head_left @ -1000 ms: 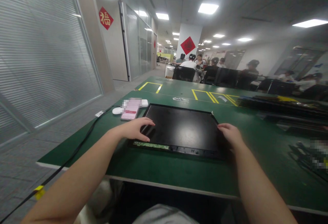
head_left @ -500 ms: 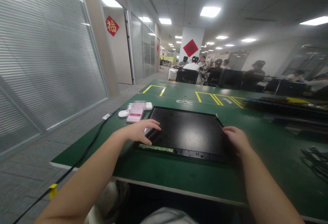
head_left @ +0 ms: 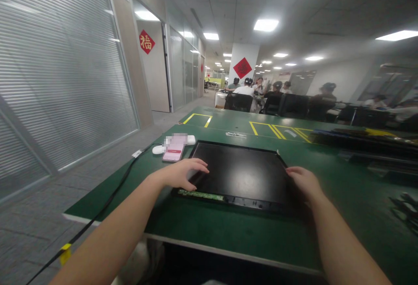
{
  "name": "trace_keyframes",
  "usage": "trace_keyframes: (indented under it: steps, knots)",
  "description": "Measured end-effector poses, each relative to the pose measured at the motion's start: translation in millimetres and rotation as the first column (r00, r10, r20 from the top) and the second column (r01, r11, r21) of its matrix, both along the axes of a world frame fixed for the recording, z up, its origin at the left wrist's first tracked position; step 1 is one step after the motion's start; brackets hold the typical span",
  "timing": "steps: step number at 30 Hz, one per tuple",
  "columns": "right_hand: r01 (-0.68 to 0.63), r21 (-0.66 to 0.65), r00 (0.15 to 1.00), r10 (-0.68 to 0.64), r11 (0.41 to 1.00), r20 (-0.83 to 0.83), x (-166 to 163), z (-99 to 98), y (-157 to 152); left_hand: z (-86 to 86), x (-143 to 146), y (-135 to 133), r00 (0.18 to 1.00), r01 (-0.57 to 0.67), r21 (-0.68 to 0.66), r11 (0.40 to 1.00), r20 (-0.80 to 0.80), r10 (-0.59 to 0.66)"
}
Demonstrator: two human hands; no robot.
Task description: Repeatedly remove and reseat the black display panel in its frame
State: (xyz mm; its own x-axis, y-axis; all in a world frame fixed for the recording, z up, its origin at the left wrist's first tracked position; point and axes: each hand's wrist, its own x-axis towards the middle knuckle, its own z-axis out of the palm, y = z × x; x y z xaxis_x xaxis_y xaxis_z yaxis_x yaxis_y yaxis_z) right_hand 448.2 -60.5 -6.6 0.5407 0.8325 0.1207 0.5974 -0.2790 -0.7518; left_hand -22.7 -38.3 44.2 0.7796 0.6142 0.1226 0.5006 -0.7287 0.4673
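A black flat panel (head_left: 241, 169) lies on the green table (head_left: 228, 228), with a strip of green circuit board (head_left: 200, 195) along its near edge. My left hand (head_left: 183, 173) rests over the panel's near left corner, fingers on top and thumb at the edge. At the right edge, my right hand (head_left: 303, 180) has its fingers curled onto the panel's rim. Both hands hold the panel, which lies flat.
A pink phone (head_left: 174, 150) and a white device (head_left: 189, 140) lie left of the panel, with a black cable (head_left: 107, 204) trailing off the table. Yellow tape boxes (head_left: 271, 129) mark the far side. Dark stacked panels (head_left: 365, 139) sit right. People sit at desks beyond.
Both hands stay on the panel's two sides. The panel has not visibly moved relative to the phone. My view has shifted a little to the left and up.
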Motion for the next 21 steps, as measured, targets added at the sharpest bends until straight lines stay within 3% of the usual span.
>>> trace_keyframes:
  steps: [21]
  knots:
    - [-0.010, 0.013, 0.999, 0.010, 1.000, 0.033, 3.1, -7.8, 4.2, 1.9, 1.4, -3.8, 0.999, -0.039, -0.046, 0.998, -0.038, 0.037]
